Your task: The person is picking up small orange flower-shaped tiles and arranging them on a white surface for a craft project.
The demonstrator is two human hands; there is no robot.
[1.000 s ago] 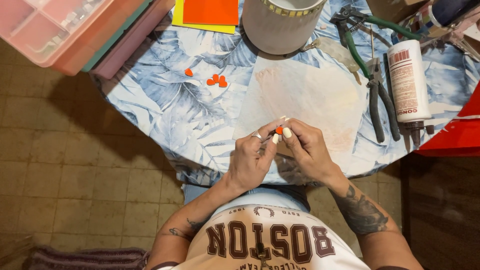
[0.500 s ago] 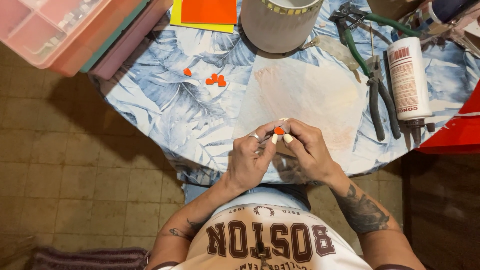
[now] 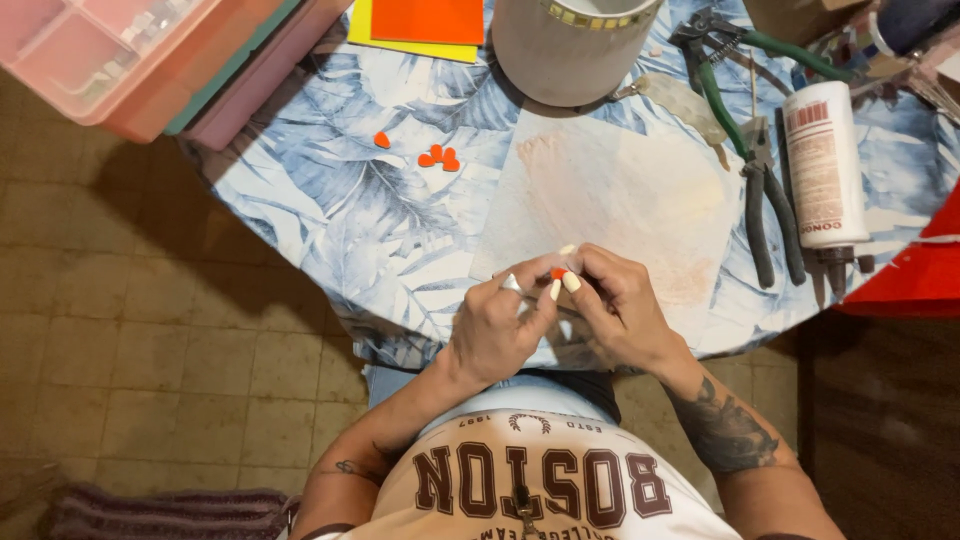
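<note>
At the bottom of the frame sits the person's white printed shirt (image 3: 540, 490), with two bare forearms rising from it toward the middle. The left hand (image 3: 495, 330) and the right hand (image 3: 620, 310) meet just below centre, over the near edge of the round desk covered in a blue and white leaf-print cloth (image 3: 340, 220). Between their fingertips sits a tiny orange piece (image 3: 558, 273): both grips are pinched on it, the left from the left side and the right from the right, pale nails touching around it. A ring shows on a left finger.

Under and beyond the hands lies a pale, stained sheet of paper (image 3: 630, 190), flat on the cloth. Left of it, in the upper left-centre of the frame, four small orange pieces (image 3: 438, 158) lie loose on the cloth, one set a little apart from the cluster of three.

To the right of the sheet lie dark-handled pliers (image 3: 775, 220), and just beside them a white glue bottle with a dark nozzle (image 3: 825, 170), lying on its side. Above, green-handled cutters (image 3: 730, 60) rest near the top edge.

At top centre stands a grey round pot (image 3: 570, 40). Left of it lie orange and yellow sheets (image 3: 425, 25), and the upper left corner holds a pink plastic compartment box (image 3: 110, 50).
</note>
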